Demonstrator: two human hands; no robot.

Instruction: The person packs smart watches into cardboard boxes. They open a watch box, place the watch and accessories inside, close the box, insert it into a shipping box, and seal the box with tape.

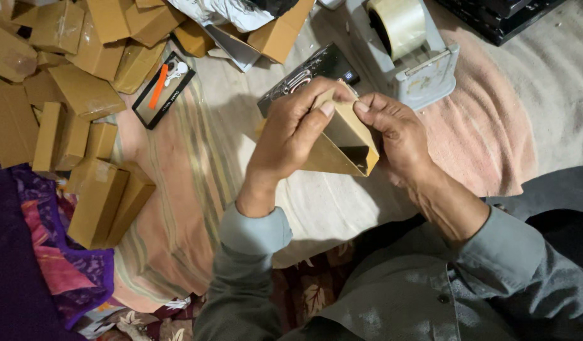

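Head view: the left hand (290, 129) and right hand (395, 129) hold a small brown cardboard box (345, 142) above the cloth-covered floor (196, 151), fingers pinching its open flaps from both sides. The step appears to be folding the box into shape; closing it would call for pressing the flaps inward. A grey tape dispenser (412, 57) stands just beyond.

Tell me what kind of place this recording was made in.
Probably a home packing spot on a cloth-covered floor, not a factory. Both hands, left hand and right hand, hold an open brown cardboard box; a heap of sealed cardboard boxes lies alongside, and a tape dispenser stands just beyond.
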